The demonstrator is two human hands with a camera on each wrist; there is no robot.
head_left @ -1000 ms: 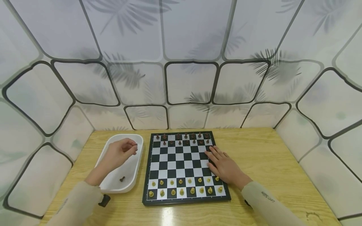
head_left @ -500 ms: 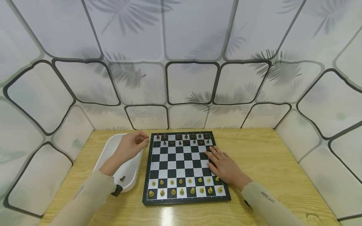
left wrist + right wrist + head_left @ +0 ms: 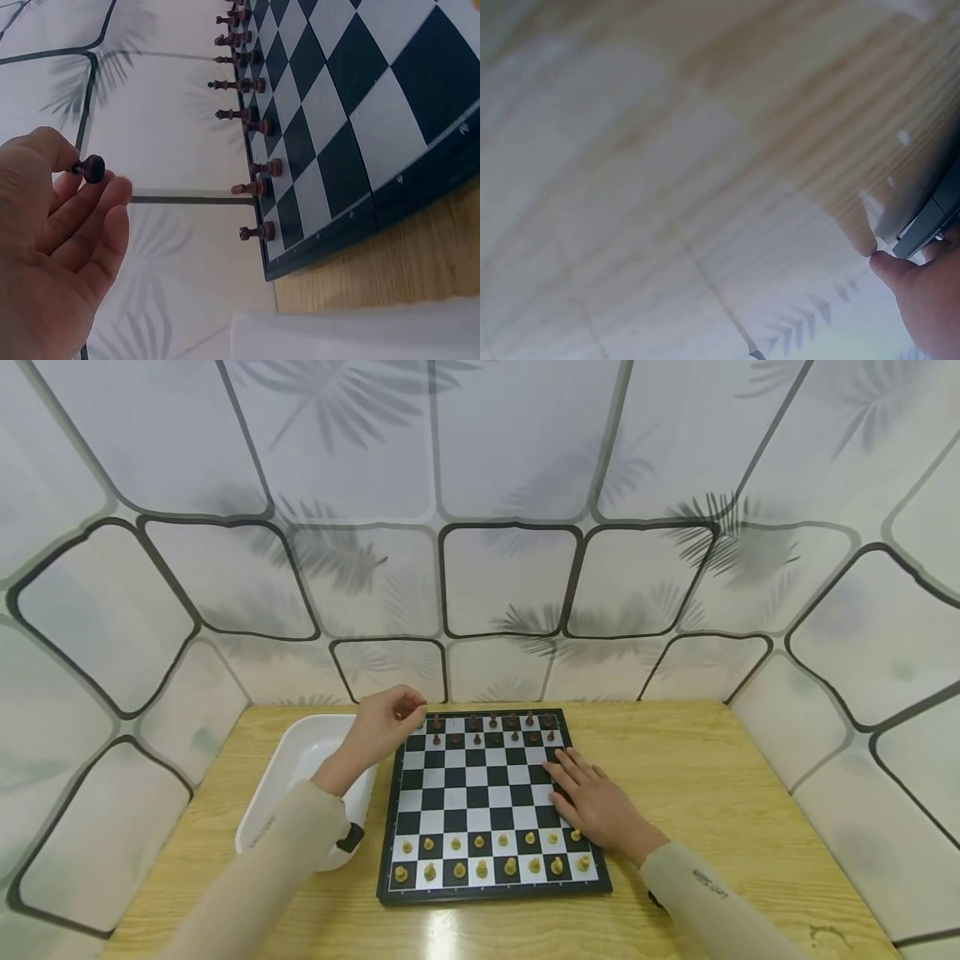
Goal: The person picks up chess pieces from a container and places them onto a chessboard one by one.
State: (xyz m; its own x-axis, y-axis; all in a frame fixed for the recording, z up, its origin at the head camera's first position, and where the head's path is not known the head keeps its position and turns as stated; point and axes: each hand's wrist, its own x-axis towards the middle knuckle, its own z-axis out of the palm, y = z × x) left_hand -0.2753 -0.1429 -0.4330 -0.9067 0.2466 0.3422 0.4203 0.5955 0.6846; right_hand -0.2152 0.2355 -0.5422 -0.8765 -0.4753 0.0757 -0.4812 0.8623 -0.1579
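In the left wrist view my left hand point(image 3: 67, 225) pinches a dark brown chess piece point(image 3: 92, 169) between thumb and index finger, its round base toward the camera. From the head view, that hand point(image 3: 382, 731) hovers over the far left corner of the chessboard point(image 3: 480, 797). Brown chess pieces point(image 3: 492, 720) stand in two rows along the far side, with a bare square in each row near the left. Yellow chess pieces point(image 3: 482, 868) fill two rows on the near side. My right hand point(image 3: 596, 797) rests flat over the board's right edge, fingers extended.
A white tray point(image 3: 251, 818) stands left of the board, partly covered by my left forearm. Board and tray sit on a light wooden table point(image 3: 697, 793). Patterned wall covering point(image 3: 495, 581) rises behind the table and at both sides.
My left hand has moved right and away from me, from over the tray to the board's far left corner, carrying the chess piece. The right hand has stayed still.
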